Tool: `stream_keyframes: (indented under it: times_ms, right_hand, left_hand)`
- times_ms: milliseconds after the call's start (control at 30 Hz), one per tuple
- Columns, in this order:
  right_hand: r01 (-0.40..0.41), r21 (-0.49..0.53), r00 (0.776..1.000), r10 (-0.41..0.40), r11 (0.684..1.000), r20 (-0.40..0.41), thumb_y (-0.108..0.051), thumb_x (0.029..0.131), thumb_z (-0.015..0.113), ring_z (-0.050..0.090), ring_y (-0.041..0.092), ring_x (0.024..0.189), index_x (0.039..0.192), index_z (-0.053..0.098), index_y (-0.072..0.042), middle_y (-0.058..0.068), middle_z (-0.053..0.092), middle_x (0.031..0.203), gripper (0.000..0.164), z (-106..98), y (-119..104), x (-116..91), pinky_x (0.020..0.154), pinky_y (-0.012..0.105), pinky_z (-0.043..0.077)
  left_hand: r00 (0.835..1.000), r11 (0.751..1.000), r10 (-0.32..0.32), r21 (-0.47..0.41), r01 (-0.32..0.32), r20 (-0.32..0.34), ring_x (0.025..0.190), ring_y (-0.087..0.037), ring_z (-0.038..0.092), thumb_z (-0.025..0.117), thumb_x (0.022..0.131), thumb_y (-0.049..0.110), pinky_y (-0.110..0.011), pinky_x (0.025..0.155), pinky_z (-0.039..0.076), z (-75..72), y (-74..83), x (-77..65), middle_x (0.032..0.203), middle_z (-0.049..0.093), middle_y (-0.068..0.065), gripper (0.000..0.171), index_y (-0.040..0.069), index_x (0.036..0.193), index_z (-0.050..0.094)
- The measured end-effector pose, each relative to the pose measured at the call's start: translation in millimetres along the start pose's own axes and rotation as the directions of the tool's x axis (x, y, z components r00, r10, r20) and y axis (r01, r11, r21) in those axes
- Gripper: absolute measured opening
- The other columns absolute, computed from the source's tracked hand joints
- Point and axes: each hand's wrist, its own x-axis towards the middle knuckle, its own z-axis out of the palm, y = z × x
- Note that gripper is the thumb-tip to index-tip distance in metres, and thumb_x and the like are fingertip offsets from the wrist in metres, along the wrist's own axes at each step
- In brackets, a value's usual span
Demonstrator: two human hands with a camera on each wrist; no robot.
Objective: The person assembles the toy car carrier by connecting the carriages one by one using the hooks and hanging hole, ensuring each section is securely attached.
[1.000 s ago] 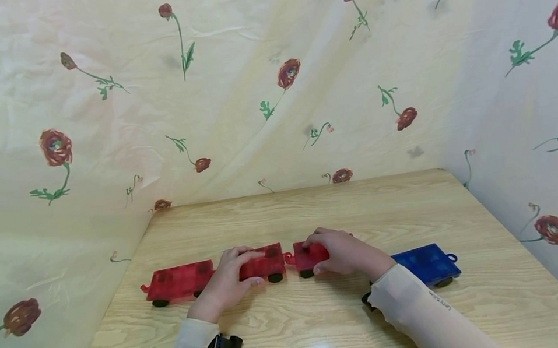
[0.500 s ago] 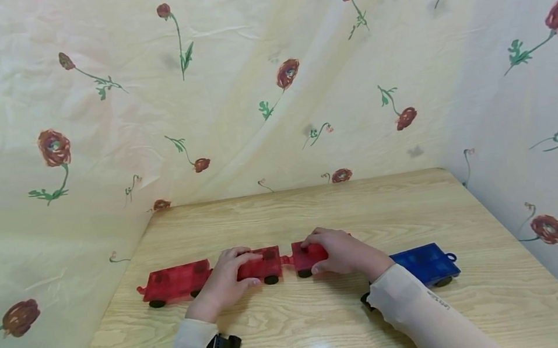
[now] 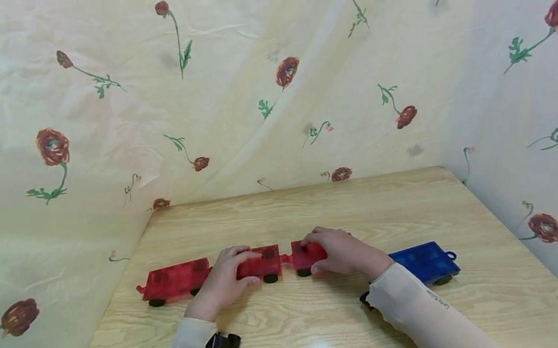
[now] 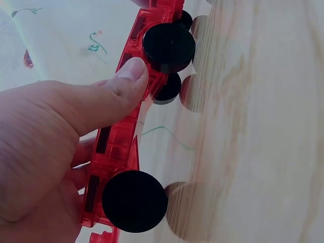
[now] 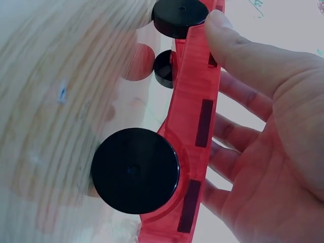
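Note:
Three red see-through toy train cars with black wheels stand in a row on the wooden table (image 3: pixel 299 330). My left hand (image 3: pixel 224 280) grips the middle red car (image 3: pixel 267 256), thumb on the near side (image 4: pixel 132 71) and fingers on the far side. With my right hand (image 3: pixel 339 251) I hold the right red car (image 3: pixel 301 256) the same way, its far end hidden under the hand. A small red hook coupling (image 3: pixel 286 259) bridges the gap between these two cars. Left of my left hand stands the left red car (image 3: pixel 176 278); my hand covers where it meets the middle one.
A blue toy train car (image 3: pixel 420 263) with a ring at its end stands to the right, partly behind my right forearm. Black wrist straps (image 3: pixel 223 343) sit at the sleeves. Flower-printed cloth (image 3: pixel 225 87) surrounds the table at the back and sides.
The left and middle red cars have shifted very slightly left, and the coupling beside the right car looks lower and flatter. Both hands keep their grip. The last half second shows almost no movement.

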Motion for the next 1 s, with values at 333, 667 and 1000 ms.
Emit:
stream_keyframes:
  times_ms: [333, 667, 1000]
  right_hand:
    - [0.046, 0.002, 0.999, -0.046, 0.999, -0.017, -0.042, 0.086, 0.088, 0.053, 0.031, 0.13, 0.148, 0.06, -0.021, 0.005, 0.054, 0.151, 0.071, -3.3, 5.9, -10.2, 0.103, 0.051, 0.051]
    - [0.118, -0.054, 0.985, -0.124, 0.991, -0.117, -0.038, 0.09, 0.085, 0.042, 0.045, 0.144, 0.148, 0.06, -0.015, 0.012, 0.048, 0.158, 0.069, -13.0, 28.5, -42.0, 0.115, 0.066, 0.034]
    - [0.069, -0.038, 0.986, -0.074, 0.997, -0.152, -0.039, 0.085, 0.089, 0.044, 0.047, 0.143, 0.149, 0.058, -0.012, 0.016, 0.046, 0.16, 0.076, -29.6, 58.9, -84.8, 0.109, 0.067, 0.041]
  left_hand:
    - [1.0, 0.999, 0.003, -0.041, -0.003, -0.023, 0.152, -0.03, 0.029, 0.085, 0.091, 0.036, -0.057, 0.112, 0.044, -0.1, 4.6, 1.9, 0.164, 0.039, -0.004, 0.058, 0.026, 0.144, 0.064]
    - [0.997, 0.997, 0.025, -0.076, -0.03, -0.067, 0.15, -0.026, 0.032, 0.08, 0.095, 0.037, -0.054, 0.111, 0.044, 2.3, 23.5, 7.7, 0.162, 0.04, 0.001, 0.056, 0.023, 0.146, 0.063]
    - [0.998, 0.997, 0.055, -0.05, -0.056, -0.019, 0.148, -0.021, 0.036, 0.078, 0.096, 0.042, -0.051, 0.11, 0.046, 13.8, 41.9, 20.3, 0.159, 0.04, 0.009, 0.07, 0.04, 0.158, 0.045]
